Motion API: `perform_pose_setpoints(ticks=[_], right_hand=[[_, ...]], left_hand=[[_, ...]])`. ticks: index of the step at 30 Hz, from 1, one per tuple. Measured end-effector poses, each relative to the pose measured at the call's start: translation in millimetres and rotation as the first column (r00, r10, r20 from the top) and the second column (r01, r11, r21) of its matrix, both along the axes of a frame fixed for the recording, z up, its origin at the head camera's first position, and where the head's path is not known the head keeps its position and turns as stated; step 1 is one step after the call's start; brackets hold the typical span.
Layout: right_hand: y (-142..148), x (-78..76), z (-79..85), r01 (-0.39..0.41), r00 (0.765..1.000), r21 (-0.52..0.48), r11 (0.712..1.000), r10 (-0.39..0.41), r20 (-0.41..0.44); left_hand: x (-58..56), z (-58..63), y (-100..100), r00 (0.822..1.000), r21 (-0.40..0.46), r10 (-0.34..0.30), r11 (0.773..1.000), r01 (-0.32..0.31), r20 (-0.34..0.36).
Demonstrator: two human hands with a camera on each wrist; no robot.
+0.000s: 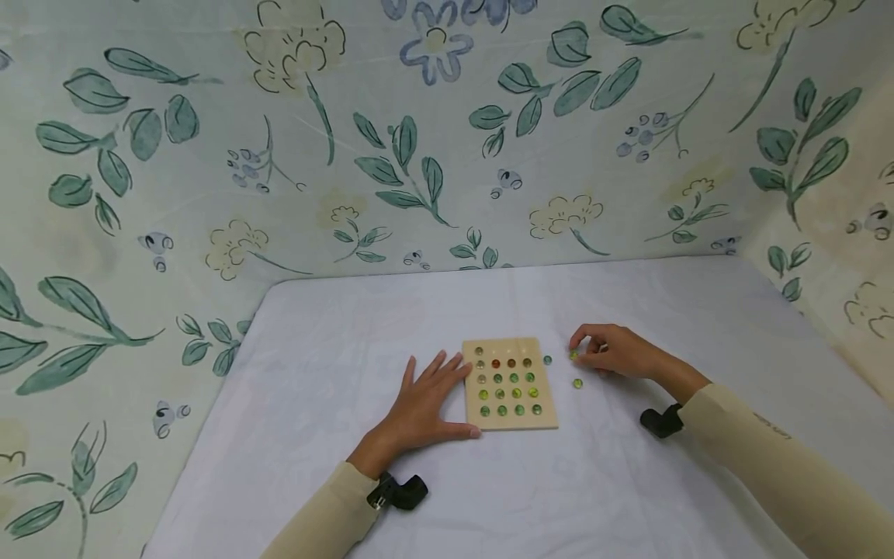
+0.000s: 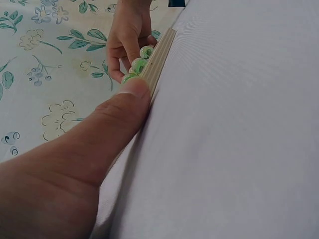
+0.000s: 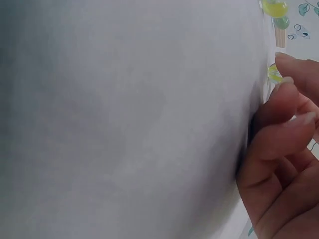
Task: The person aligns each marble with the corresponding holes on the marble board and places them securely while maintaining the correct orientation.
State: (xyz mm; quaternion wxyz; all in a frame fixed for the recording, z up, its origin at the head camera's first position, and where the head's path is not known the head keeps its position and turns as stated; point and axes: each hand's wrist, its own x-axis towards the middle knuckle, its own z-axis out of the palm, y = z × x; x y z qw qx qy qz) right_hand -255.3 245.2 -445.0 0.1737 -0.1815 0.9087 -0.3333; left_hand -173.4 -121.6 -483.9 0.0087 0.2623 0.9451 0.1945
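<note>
A square pale wooden board (image 1: 512,422) lies on the white cloth, with rows of glass marbles in green, yellow-green, clear and red-brown. Spread fingers of my left hand (image 1: 427,405) rest along its left side, the thumb (image 2: 117,112) at the near left corner. Right of the board, my right hand (image 1: 624,353) pinches a yellow-green marble (image 1: 573,355) between thumb and index fingertips, low over the cloth. That marble (image 3: 273,74) also shows at the fingertips in the right wrist view, partly hidden.
One loose green marble (image 1: 548,360) lies just off the board's right edge. Another loose yellow-green marble (image 1: 577,383) sits nearer me, below the right hand. A floral fabric backdrop (image 1: 419,155) rises behind the white table (image 1: 335,326).
</note>
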Motion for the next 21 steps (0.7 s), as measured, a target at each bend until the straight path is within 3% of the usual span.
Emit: perform_pose_setpoints(ticks=[21], right_hand=[[-0.2,-0.4,-2.5,-0.002,1.000,-0.016,1.000,0.003,0.031]], left_hand=[[0.6,1.5,0.3,1.000,-0.001,0.005,1.000,-0.005,0.004]])
